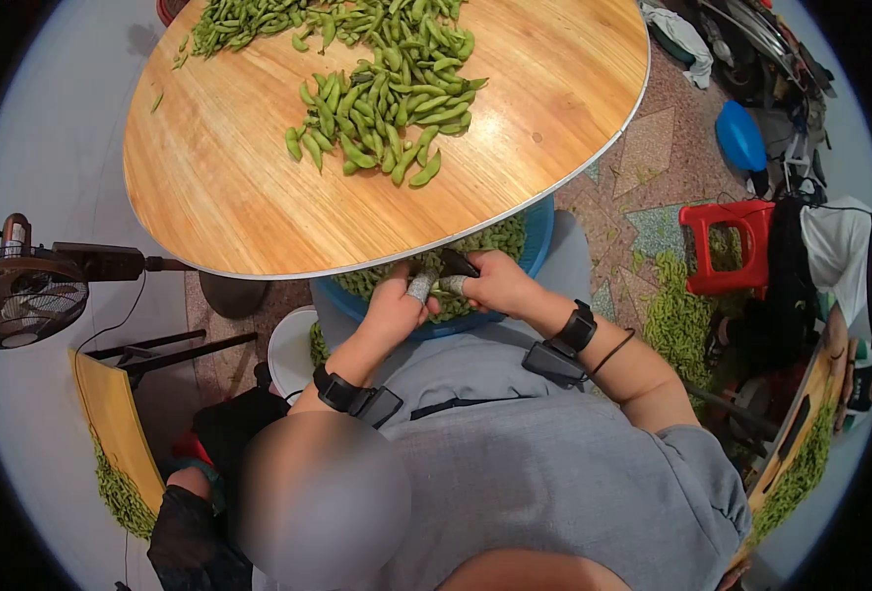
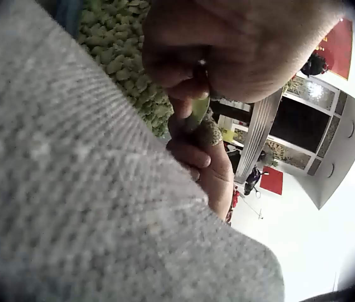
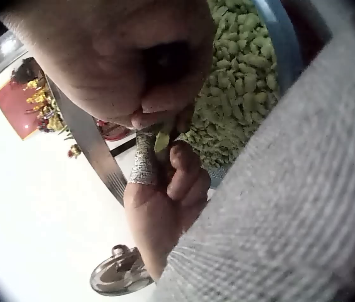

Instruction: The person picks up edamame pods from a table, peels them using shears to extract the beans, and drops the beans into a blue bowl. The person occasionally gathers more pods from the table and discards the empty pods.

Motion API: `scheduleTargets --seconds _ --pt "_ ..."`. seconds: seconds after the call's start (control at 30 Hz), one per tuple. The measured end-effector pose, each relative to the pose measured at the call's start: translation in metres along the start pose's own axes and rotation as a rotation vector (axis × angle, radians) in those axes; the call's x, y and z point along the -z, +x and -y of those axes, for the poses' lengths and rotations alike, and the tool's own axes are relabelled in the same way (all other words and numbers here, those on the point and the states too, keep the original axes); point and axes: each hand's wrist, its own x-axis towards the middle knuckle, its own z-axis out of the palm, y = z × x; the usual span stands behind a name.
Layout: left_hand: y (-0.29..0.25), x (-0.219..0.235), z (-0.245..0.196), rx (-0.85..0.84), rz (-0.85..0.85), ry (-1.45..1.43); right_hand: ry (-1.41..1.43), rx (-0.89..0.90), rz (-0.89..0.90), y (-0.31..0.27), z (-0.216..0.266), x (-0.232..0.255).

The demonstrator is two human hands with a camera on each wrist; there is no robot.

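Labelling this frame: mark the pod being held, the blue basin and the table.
pod (image 3: 161, 141), right wrist view, its green middle between the fingers.
blue basin (image 1: 539, 231), head view, its rim.
table (image 1: 229, 187), head view, bare wood.

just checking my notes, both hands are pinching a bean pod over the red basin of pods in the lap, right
Not quite: the basin is blue, not red, as the head view shows. The rest holds: the left hand and right hand both pinch one pod above the basin's green pods in the lap.

Two hands (image 1: 446, 295), one round table (image 1: 209, 187), one fan (image 1: 22, 295).
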Motion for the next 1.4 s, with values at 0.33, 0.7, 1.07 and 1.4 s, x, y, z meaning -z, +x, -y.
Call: scheduleTargets --seconds 0.33,0.7,1.07,1.4 --pt "-0.009 0.016 -0.007 0.061 0.165 -0.099 0.416 -0.121 0.272 -0.014 0.0 -0.008" --pt "-0.013 0.008 -0.006 0.077 0.218 -0.306 1.148 -0.399 0.373 -0.016 -0.023 -0.018" --pt "0.001 0.003 0.012 0.149 0.193 -0.277 0.309 -0.077 0.014 -0.012 -0.018 -0.023" --pt "0.022 0.0 0.036 -0.272 -0.096 0.208 -0.011 0.184 -0.194 -0.026 -0.022 -0.017"
